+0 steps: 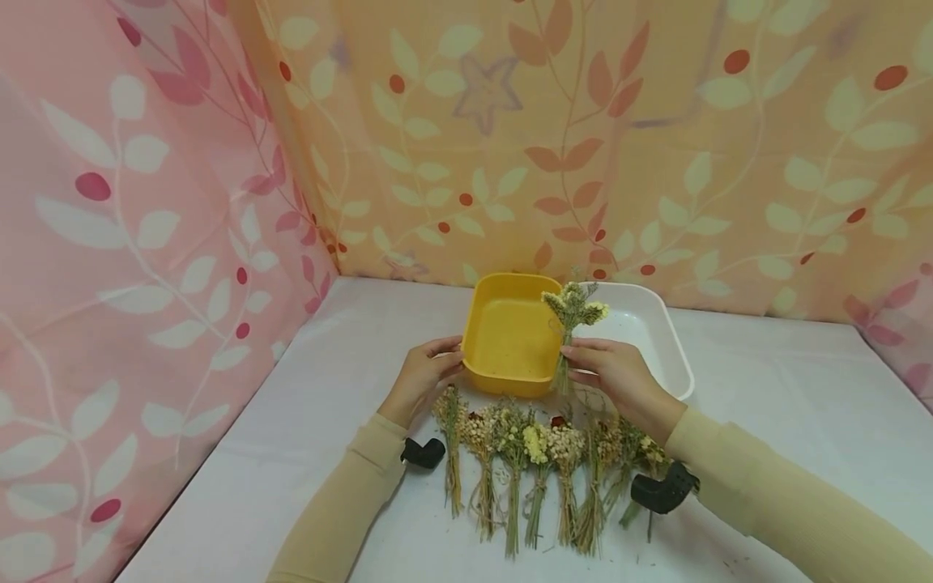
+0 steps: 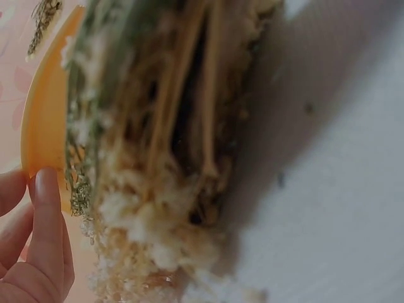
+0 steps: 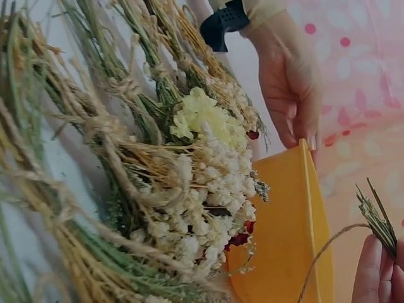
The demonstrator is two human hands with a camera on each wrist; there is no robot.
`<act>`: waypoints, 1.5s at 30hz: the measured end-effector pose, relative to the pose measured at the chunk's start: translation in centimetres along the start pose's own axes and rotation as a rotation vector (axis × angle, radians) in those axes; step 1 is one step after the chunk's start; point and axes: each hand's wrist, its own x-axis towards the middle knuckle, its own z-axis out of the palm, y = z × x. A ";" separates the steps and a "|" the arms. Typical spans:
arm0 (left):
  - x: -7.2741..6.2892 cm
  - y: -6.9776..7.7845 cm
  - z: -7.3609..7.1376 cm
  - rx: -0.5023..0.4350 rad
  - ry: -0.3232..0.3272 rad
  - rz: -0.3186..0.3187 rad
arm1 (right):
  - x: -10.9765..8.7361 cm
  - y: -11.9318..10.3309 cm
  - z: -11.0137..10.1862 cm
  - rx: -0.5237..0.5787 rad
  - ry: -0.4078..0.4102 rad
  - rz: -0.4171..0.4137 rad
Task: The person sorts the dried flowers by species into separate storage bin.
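Note:
In the head view my left hand (image 1: 423, 374) pinches the left rim of a yellow plastic basin (image 1: 510, 336) between thumb and fingers. The left wrist view shows those fingers (image 2: 45, 218) on the basin's edge. My right hand (image 1: 623, 379) holds a small tied bunch of dried flowers (image 1: 574, 306) by its stems, blossoms up, at the basin's right edge. Several more dried flower bunches (image 1: 513, 445) lie in a row in front of the basin, stems toward me. Twine ties (image 3: 104, 126) around their stems show in the right wrist view.
A white basin (image 1: 666, 324) stands behind my right hand, partly hidden by it and the yellow basin. A white cloth (image 1: 291, 453) covers the table. Patterned curtains (image 1: 466, 162) hang along the back and left. Stem scraps lie near the front right.

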 end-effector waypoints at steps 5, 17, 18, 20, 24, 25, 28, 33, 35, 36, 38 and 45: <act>0.0 0.1 0.1 0.007 -0.001 0.012 | 0.8 -0.2 0.5 0.011 0.000 0.004; -0.1 0.0 0.1 -0.013 0.014 0.005 | 3.1 -0.6 1.7 0.002 -0.025 0.018; -0.1 0.0 0.1 -0.016 0.015 0.007 | 3.4 -0.7 1.8 0.013 -0.025 0.017; -0.1 0.0 0.1 -0.020 0.015 0.012 | 3.9 -0.9 2.0 0.031 -0.021 0.021; -0.1 0.0 0.1 -0.018 0.010 0.021 | 4.6 -1.3 2.5 0.055 -0.017 0.032; -0.1 0.0 0.1 -0.016 0.009 0.024 | 4.8 -1.4 2.6 0.061 -0.016 0.039; -0.1 0.0 0.1 -0.018 0.007 0.023 | 5.2 -1.7 3.0 0.083 -0.024 0.050; -0.3 0.0 0.1 -0.023 0.006 0.022 | 5.8 -1.9 3.8 0.117 -0.024 0.062; -0.3 0.0 0.2 -0.023 0.004 0.024 | 6.1 -1.9 4.1 0.121 -0.025 0.067; -0.3 0.0 0.2 -0.022 0.003 0.027 | 6.3 -1.8 4.3 0.124 -0.027 0.071; -0.3 0.0 0.2 -0.020 0.003 0.032 | 6.7 -1.7 4.6 0.121 -0.025 0.086; -0.4 0.0 0.0 0.010 0.001 0.036 | 7.9 -1.3 5.8 0.151 -0.014 0.115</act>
